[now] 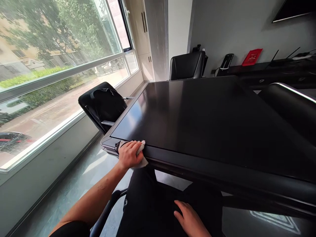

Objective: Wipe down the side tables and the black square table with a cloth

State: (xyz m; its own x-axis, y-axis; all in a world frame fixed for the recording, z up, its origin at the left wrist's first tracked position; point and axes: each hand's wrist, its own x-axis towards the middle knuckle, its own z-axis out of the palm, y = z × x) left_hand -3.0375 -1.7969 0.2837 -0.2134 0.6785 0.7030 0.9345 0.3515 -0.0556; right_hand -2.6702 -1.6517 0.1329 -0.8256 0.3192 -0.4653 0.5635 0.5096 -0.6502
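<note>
Your left hand point(128, 154) has a white cloth point(140, 163): grip closed around it, fingers on top, cloth bunched and showing past the hand on both sides. Cloth is pressed against the front edge of the dark tabletop point(197, 118), near the corner on the window side. Your right hand point(190, 217) is well apart, down below the table edge, resting on your black trousers point(140, 200). Its grip is loose, fingers spread slightly, holding nothing that shows. Part of it runs off the bottom of the frame.

A black armrest point(106, 210) sits just beside your left forearm. A black chair point(103, 105) stands along the tabletop's window side with dark fabric over its back, another black chair point(187, 65) is at the far end, and a third dark chair point(288, 108) is at the right side. Big window point(59, 56) on the left, trees and a road outside. Far wall: a dark sideboard point(259, 69) with a red card point(251, 57) propped on it. Sunlight patches on the floor point(74, 174).
</note>
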